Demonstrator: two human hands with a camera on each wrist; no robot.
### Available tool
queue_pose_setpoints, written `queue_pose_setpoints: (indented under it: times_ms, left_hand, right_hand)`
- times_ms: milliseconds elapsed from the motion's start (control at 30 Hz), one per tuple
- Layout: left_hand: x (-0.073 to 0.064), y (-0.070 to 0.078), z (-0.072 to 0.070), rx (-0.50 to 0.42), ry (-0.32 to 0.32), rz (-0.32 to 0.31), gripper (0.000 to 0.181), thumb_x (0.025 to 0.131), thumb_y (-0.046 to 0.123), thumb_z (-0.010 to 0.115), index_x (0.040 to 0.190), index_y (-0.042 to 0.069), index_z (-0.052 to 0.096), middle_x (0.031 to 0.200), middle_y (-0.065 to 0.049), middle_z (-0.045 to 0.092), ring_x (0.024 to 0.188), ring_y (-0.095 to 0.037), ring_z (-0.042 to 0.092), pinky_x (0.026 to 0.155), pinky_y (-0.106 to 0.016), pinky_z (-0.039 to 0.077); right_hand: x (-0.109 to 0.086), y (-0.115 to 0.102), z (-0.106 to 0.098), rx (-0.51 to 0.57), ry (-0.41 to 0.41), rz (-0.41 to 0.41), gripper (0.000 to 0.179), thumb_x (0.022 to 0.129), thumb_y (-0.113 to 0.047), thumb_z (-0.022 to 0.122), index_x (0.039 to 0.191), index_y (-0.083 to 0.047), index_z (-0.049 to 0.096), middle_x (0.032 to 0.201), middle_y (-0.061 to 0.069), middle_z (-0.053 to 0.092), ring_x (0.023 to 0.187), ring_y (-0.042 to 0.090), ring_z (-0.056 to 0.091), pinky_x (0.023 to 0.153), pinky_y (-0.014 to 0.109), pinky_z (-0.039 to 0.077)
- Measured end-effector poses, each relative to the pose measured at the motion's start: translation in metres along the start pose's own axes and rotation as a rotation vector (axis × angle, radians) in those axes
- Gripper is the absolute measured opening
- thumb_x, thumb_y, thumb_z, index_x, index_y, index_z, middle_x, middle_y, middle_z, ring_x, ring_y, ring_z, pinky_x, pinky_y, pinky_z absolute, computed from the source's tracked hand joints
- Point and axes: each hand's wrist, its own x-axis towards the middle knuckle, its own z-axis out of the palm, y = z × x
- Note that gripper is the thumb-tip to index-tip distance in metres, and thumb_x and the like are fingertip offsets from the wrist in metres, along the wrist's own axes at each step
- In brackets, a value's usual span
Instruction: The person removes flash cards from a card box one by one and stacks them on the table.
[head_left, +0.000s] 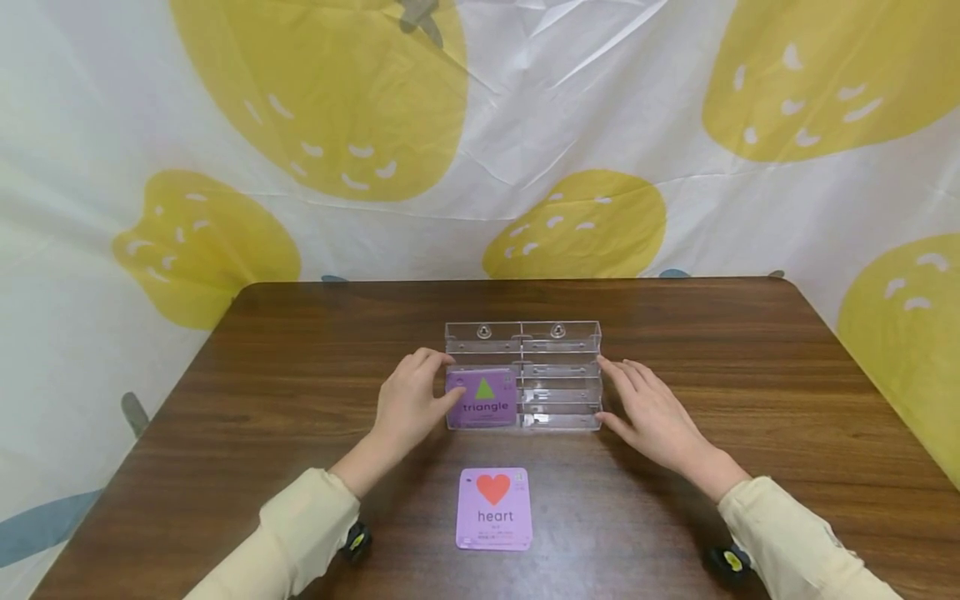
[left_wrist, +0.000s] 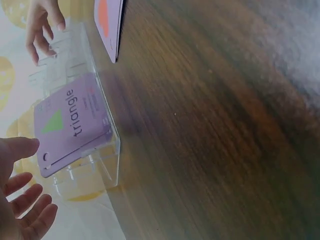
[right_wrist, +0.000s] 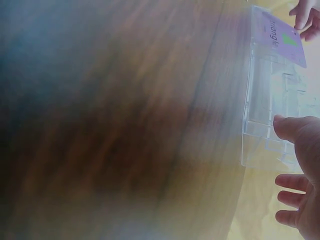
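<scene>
Inside the clear rack (head_left: 561, 396), "triangle" card (head_left: 484, 402); outside, "heart" card (head_left: 494, 509).

Hazy wrist views, tabletop (head_left: 600, 500) glare

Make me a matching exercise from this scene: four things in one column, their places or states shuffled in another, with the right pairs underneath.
Things
1. Triangle card
2. Heart card
3. Rack
4. Yellow-patterned cloth

Places or states
A. Transparent, divided into compartments
B. Hanging behind the table
C. In a compartment, on the left in the head view
D. Flat on the tabletop, nearest the wearer of the four

Right pairs
1-C, 2-D, 3-A, 4-B
</scene>
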Motion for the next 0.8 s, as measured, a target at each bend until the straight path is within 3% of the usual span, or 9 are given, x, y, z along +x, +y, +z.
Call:
queue_pose_setpoints:
  times_ms: [433, 800]
  left_hand:
    - [0.0016, -0.0036, 0.0054, 0.037, -0.004, 0.006, 0.041, 0.065, 0.025, 0.081, 0.099, 0.009, 0.063, 0.095, -0.004, 0.059, 0.088, -0.021, 0.055, 0.062, -0.036, 0.051]
    - [0.0026, -0.0060, 0.0099, 0.010, 0.015, 0.014, 0.036, 0.065, 0.024, 0.082, 0.093, 0.010, 0.064, 0.088, -0.001, 0.056, 0.081, -0.017, 0.052, 0.059, -0.033, 0.049]
  right_hand:
    - [-0.0005, 0.0007, 0.0007, 0.004, 0.000, 0.002, 0.074, 0.075, -0.025, 0.073, 0.133, 0.003, 0.036, 0.115, 0.024, 0.052, 0.110, 0.040, 0.045, 0.095, 0.050, 0.035]
    - [-0.0008, 0.0010, 0.0009, 0.007, -0.002, 0.005, 0.075, 0.075, -0.025, 0.073, 0.133, 0.002, 0.035, 0.115, 0.023, 0.052, 0.110, 0.040, 0.045, 0.095, 0.050, 0.035]
